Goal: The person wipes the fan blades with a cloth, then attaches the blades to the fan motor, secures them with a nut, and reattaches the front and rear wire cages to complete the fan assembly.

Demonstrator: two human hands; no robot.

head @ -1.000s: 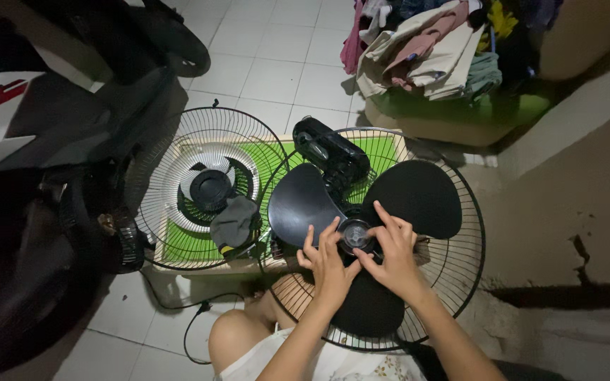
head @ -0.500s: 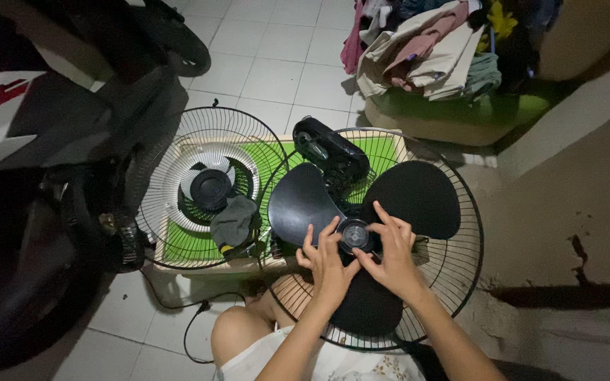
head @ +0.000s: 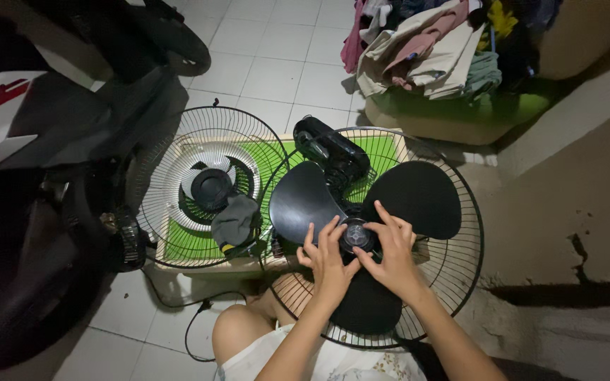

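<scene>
Seen from above, two bare hands meet at the centre of a black three-bladed fan blade [head: 418, 197] lying in a round wire rear grille [head: 460, 275]. The left hand [head: 327, 264] and right hand [head: 392, 255] pinch the small round hub cap [head: 356, 235] between their fingertips, one on each side. The black motor housing [head: 330, 152] juts out behind the blade. To the left, the loose front grille [head: 206, 187] rests on a green surface [head: 185, 243], with a dark cloth [head: 234, 222] on it. A clothes pile [head: 432, 46] sits beyond, on the tiled floor [head: 270, 56].
</scene>
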